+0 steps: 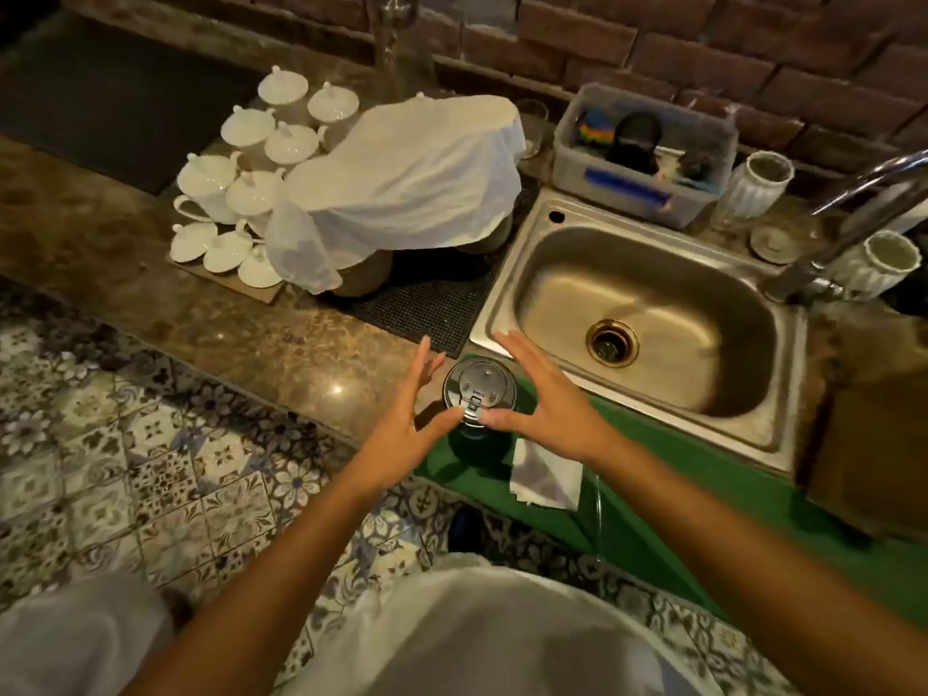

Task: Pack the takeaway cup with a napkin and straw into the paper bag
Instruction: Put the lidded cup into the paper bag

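Cup stood upright between my spread left hand and right hand; both thumbs touched its lid, neither grip closed.

Bare forearms, ringless hands, pale whitish garment below

A white cloth left of the sink hides most of what it covers; the tap beyond the sink runs off the right edge.
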{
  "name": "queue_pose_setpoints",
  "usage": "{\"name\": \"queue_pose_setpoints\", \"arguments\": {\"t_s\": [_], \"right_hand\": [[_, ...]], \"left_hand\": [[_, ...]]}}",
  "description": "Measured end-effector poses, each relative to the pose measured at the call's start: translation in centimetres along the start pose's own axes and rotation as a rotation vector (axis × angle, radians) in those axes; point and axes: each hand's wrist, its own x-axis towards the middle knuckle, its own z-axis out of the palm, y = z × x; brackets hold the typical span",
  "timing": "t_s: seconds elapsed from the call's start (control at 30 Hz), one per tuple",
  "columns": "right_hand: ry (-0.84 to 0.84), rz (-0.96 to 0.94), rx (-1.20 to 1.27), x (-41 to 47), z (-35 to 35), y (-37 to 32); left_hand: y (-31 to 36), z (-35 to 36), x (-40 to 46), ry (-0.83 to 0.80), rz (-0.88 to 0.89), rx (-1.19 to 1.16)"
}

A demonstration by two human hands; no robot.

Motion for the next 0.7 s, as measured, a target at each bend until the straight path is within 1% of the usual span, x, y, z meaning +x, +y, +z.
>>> {"name": "queue_pose_setpoints", "arguments": {"t_s": [0.03, 0.13, 0.27, 0.37, 0.43, 0.57, 0.7], "right_hand": [[-0.01, 0.008, 0.008, -0.1, 0.4, 0.3], [-0.023, 0.06, 0.06, -0.9, 1.5, 0.5], [0.023, 0.099, 0.181, -1.3, 2.1, 0.2], [0.046, 0.15, 0.283, -1.6, 2.8, 0.4], [0.085, 0.167, 0.348, -1.8, 3.3, 0.6], [0.17, 0.196, 0.386, -2.1, 3.6, 0.5], [0.322, 0.17, 0.42, -3.2, 1.3, -0.9]], "left_hand": [[-0.1, 0.2, 0.1, -0.043, 0.001, -0.041], [-0.5, 0.5, 0.5, -0.139, -0.06, -0.028], [-0.5, 0.1, 1.0, -0.154, -0.043, -0.011], [-0.5, -0.1, 1.4, -0.17, -0.068, -0.043], [-0.3, -0.4, 1.7, -0.19, -0.08, -0.043], [0.7, -0.4, 2.1, -0.182, -0.079, -0.055], [4.2, 0.8, 2.0, -0.188, -0.024, -0.087]]}}
